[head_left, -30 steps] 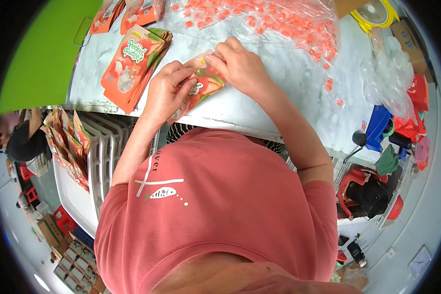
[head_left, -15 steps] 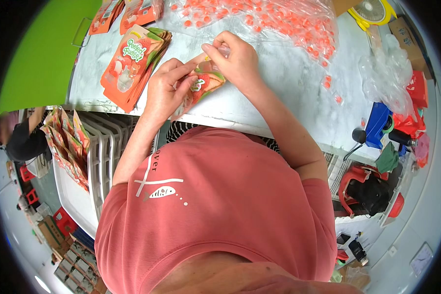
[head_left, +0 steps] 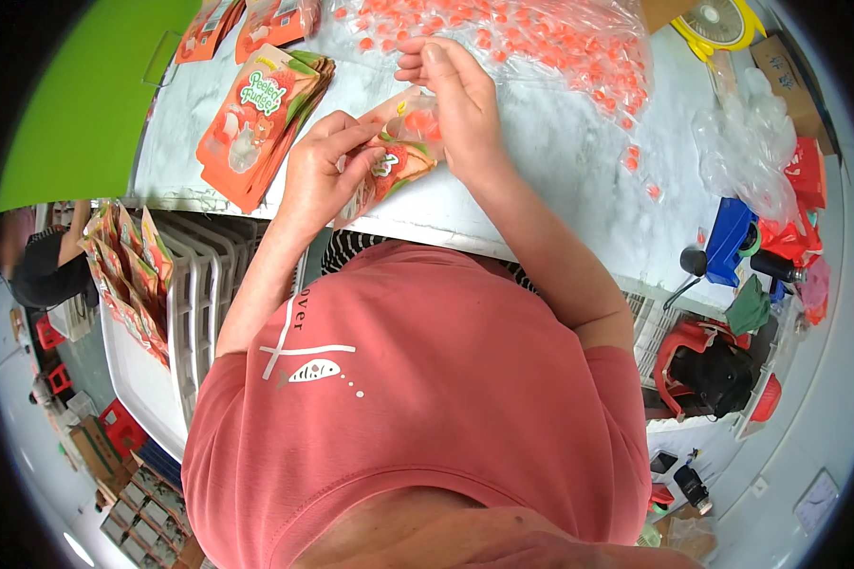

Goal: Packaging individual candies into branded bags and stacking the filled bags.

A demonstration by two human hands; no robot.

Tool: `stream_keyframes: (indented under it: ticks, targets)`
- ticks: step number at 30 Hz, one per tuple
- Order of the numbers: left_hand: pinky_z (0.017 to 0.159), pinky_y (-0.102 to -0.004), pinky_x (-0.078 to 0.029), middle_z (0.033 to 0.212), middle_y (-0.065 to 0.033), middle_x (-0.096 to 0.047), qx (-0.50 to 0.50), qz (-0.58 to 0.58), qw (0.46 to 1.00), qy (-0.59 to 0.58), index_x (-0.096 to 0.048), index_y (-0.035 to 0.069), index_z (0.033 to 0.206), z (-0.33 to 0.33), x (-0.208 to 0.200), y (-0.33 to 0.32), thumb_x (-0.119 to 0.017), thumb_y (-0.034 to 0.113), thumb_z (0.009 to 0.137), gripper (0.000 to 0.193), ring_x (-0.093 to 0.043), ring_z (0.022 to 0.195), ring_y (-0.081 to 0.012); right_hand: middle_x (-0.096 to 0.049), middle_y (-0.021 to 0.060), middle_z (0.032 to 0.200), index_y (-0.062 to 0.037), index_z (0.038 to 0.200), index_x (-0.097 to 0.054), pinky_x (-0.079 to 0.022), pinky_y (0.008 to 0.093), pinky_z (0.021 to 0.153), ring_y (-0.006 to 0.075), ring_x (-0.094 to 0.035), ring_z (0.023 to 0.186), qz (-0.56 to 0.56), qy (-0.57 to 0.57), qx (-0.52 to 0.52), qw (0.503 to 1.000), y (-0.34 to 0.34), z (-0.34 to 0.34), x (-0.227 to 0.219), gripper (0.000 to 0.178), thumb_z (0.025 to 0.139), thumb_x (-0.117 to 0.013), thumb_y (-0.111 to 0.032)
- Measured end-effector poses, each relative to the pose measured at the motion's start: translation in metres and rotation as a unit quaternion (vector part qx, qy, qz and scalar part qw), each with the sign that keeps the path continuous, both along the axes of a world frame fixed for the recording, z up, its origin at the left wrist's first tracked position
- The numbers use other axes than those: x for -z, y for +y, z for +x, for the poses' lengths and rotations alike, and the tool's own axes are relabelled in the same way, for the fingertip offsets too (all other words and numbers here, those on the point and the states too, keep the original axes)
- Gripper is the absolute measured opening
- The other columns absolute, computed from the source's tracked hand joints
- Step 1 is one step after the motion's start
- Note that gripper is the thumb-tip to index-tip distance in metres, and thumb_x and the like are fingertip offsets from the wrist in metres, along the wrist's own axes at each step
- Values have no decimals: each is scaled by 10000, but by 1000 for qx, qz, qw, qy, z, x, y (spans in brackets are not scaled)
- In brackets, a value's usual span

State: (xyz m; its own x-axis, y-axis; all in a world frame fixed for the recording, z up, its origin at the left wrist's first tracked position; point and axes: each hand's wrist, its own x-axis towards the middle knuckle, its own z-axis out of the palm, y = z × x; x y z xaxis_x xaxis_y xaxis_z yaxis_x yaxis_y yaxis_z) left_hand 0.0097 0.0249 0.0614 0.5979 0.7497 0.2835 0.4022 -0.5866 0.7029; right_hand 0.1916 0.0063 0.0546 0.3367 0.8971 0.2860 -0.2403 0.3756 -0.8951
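Note:
My left hand [head_left: 327, 166] is closed on the side of a printed candy pouch [head_left: 403, 169], which it holds tilted above the front of the table. Clear-wrapped red candies [head_left: 421, 123] show at the pouch's upper end, beside my right palm. My right hand [head_left: 463, 109] is raised there with its fingers stretched to the left and nothing seen gripped in them. Beyond it lies a heap of wrapped red candies [head_left: 550, 33] on clear plastic. To the left of my left hand is a stack of flat pouches [head_left: 256, 123].
More pouches [head_left: 273, 24] lie at the far left, near a green panel [head_left: 76, 104]. A white crate [head_left: 142, 379] at lower left holds several filled pouches [head_left: 133, 275]. On the right are a crumpled clear bag [head_left: 750, 142], a yellow fan [head_left: 721, 24] and a blue object [head_left: 729, 242]. Another person's arm [head_left: 71, 237] shows at left.
My right hand has gone from a pinch at the pouch's mouth to stretched fingers a little farther up. Candies now show at the pouch's upper end. My left hand keeps its hold.

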Motion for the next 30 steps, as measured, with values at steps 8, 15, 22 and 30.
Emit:
stream_keyframes:
  ticks: [8,15,22,30]
  targets:
    - [631,-306,-485,794,-74,-604,15,47,998,-25,-732,33,1056,-5,0,-2,-765,45,798,260,-597,690,-188,-614,101,1194,13,1224,-598,-533,352,870,192,-624,1056,-32,-245,-52,968,5,-8,-11,317,1031,-516,-224]
    - [645,-275,-495,816,-68,-618,24,14,997,-74,-738,40,1084,-14,-4,0,-755,-18,786,305,-604,697,-162,-602,132,1227,37,1247,-570,-525,362,917,224,-625,1078,97,63,-153,981,6,-2,-27,344,1032,-508,-224]
    - [744,-237,-513,914,-40,-638,-67,-67,979,-180,-731,-4,1023,-53,-16,11,-740,-54,824,205,-622,872,-110,-563,201,1276,4,1281,-567,-437,429,1039,312,-578,1166,-31,-276,120,953,-11,57,37,405,969,-624,-247]
    - [846,-248,-531,1031,-70,-631,-169,15,963,-212,-682,-21,1160,-104,-40,15,-706,-67,859,305,-633,963,-134,-513,191,1347,-115,1295,-607,-344,524,1087,358,-400,1338,-11,-572,73,817,-1,-32,117,542,845,-740,-386]
